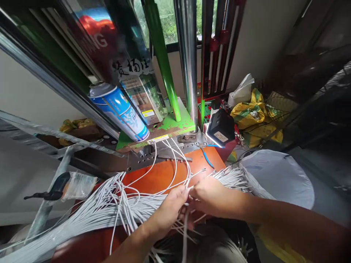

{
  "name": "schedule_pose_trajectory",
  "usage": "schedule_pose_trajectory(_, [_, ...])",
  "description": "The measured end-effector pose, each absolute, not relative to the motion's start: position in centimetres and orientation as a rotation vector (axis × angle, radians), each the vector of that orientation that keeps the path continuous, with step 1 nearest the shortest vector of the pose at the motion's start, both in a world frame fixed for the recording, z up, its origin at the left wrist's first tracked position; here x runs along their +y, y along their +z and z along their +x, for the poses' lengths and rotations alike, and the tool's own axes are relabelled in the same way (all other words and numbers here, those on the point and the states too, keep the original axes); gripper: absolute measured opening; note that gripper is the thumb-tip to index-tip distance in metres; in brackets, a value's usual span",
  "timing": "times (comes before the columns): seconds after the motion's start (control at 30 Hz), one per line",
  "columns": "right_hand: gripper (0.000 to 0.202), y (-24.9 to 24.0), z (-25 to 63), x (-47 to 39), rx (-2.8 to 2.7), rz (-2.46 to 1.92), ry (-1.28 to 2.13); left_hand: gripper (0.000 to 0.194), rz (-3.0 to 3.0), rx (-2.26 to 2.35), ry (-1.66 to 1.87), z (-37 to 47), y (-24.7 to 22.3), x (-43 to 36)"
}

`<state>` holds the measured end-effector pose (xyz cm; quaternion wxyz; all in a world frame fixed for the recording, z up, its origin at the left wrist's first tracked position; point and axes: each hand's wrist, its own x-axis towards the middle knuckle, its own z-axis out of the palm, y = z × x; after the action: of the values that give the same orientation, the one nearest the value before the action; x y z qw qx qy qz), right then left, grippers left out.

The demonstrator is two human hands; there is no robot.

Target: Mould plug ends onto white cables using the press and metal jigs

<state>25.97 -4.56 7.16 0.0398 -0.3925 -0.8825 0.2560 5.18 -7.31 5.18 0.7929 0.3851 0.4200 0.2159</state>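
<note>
Over the front of the orange work surface (142, 179), my two hands meet with their fingertips close together. My left hand (168, 209) pinches a white cable (185, 237), whose blurred length hangs down below the fingers. My right hand (210, 193) is closed at the same spot, its fingers curled against the cable; the exact grip is partly hidden. A thick bundle of white cables (90, 215) runs beneath my hands from the lower left, and many cable ends (233, 177) fan out on the right. A few cables loop up toward the machine's metal die plate (142, 159).
Behind the surface stands a press with a green base (181, 126), steel column (188, 65) and blue spray can (120, 109). Blue-handled pliers (207, 157) lie near a lit black lamp (219, 128). Yellow bags (252, 113) and a round white cover (276, 179) are at right.
</note>
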Motion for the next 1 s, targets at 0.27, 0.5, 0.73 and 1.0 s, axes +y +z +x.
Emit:
schedule_pose_trajectory(0.27, [0.028,8.5,31.5,-1.1,-2.604,-1.158,0.957,0.040,0.781,0.922,0.454,2.4,3.3,-7.5])
schedule_pose_trajectory(0.5, [0.024,8.8,32.2,-0.1,-2.549,-1.144,0.978,0.039,0.699,0.864,0.531,3.4,4.0,-7.0])
schedule_pose_trajectory(0.73, [0.026,14.5,39.0,-0.3,-2.357,-1.064,1.274,0.035,0.535,0.932,0.480,2.3,3.6,-7.0])
schedule_pose_trajectory(1.0, [0.022,10.5,28.7,-3.7,-2.879,-1.019,0.645,0.038,0.761,0.944,0.593,6.2,5.6,-5.5])
